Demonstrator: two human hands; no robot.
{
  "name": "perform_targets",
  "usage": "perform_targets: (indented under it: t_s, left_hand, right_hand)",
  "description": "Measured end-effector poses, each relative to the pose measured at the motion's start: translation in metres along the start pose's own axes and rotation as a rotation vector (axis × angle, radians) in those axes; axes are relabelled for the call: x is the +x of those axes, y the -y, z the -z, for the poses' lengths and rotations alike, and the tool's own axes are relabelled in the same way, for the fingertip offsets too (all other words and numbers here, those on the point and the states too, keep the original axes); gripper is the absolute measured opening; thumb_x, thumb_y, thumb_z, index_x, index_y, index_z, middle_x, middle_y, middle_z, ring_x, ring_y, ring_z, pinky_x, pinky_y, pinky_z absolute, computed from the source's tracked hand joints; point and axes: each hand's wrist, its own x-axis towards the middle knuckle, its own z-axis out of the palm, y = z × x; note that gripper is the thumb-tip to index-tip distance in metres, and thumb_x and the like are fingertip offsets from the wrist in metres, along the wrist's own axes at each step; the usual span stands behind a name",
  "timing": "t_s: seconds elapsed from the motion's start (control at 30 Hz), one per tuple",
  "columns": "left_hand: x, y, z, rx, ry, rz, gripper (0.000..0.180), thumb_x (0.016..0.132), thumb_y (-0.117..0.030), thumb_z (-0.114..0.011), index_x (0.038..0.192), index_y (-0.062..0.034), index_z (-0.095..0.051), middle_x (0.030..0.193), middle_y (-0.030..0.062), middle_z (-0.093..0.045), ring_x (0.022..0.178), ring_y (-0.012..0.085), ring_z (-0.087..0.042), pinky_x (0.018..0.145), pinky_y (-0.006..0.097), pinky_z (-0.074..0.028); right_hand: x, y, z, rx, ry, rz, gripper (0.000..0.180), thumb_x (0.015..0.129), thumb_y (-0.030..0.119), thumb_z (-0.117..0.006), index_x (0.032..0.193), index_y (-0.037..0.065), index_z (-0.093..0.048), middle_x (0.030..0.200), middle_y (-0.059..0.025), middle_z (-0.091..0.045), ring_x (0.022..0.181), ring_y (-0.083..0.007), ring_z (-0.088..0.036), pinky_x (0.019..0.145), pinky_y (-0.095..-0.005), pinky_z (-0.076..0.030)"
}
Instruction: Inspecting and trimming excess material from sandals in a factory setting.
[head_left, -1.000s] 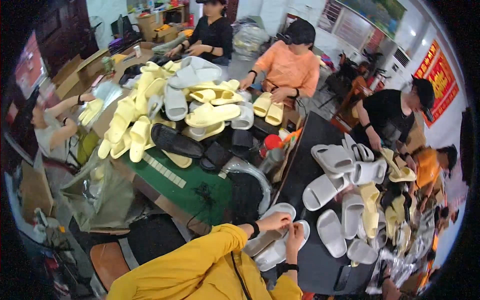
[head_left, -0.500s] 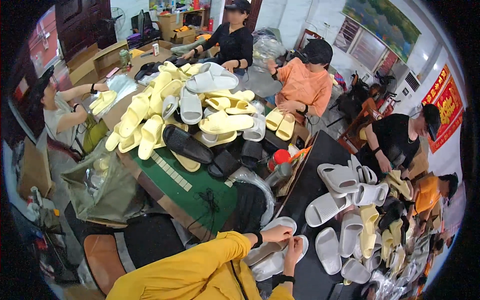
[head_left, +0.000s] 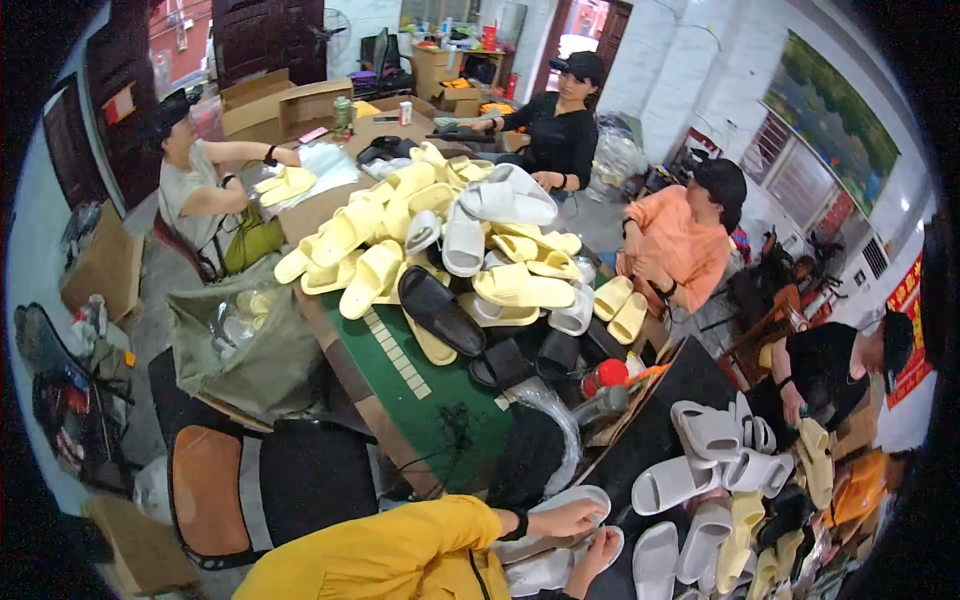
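Note:
A pair of light grey slippers lies side by side in front of me on the black table, partly hidden by my hands and yellow sleeve. My left hand [head_left: 568, 517] reaches over the toe end of the left grey slipper [head_left: 592, 494], its fingers closed at the edge. At the toe of the right grey slipper [head_left: 540, 573], my right hand [head_left: 600, 550] has its fingers curled round the rim. The fingertips are small in view, and anything tiny between them cannot be made out.
More grey slippers [head_left: 673, 486] and yellow slippers [head_left: 741, 530] crowd the black table [head_left: 640, 420] to my right. A heap of yellow, grey and black slippers [head_left: 433, 310] covers the green table [head_left: 370, 400]. A red-lidded container [head_left: 606, 377] stands between them. Several people sit around.
The view has shifted, so the scene sits lower and further right. My hands, close together between the slipper toes before, are now slightly apart, one at each toe.

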Motion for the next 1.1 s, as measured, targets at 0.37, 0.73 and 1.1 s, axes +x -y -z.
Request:
perform_targets:
  t_s: [0.37,0.73,1.1]
  left_hand:
    - [-0.075,-0.045,0.058,-0.396,0.474,0.700,0.031,0.086,-0.024,-0.059,0.106,-0.0011,-0.053,0.080,0.0030,-0.054,0.063,0.0117,-0.049,0.054,0.027,-0.039]
    - [-0.063,-0.124,0.105,-1.008,0.256,0.612,0.055,0.094,-0.042,-0.054,0.135,-0.0115,-0.033,0.122,0.0061,-0.052,0.110,0.0178,-0.053,0.090,0.032,-0.046]
    - [-0.102,-0.164,0.199,-0.889,-0.674,0.420,0.039,0.091,-0.038,-0.056,0.121,-0.0139,-0.052,0.112,-0.0017,-0.056,0.096,0.0139,-0.054,0.082,0.030,-0.043]
  right_hand:
    - [-0.005,0.032,0.017,0.150,-0.031,-0.042,0.006,0.088,0.013,-0.056,0.089,0.008,-0.059,0.076,0.0024,-0.051,0.066,-0.0092,-0.044,0.058,-0.0239,-0.035]
    - [-0.070,0.244,-0.042,0.361,0.126,0.057,0.008,0.087,0.009,-0.061,0.084,0.006,-0.055,0.068,0.0012,-0.049,0.056,-0.0054,-0.039,0.051,-0.0189,-0.029]
    - [-0.091,0.255,-0.099,0.373,0.976,-0.029,0.035,0.093,0.010,-0.058,0.127,0.004,-0.050,0.118,-0.0080,-0.057,0.095,-0.0159,-0.060,0.078,-0.0269,-0.049]
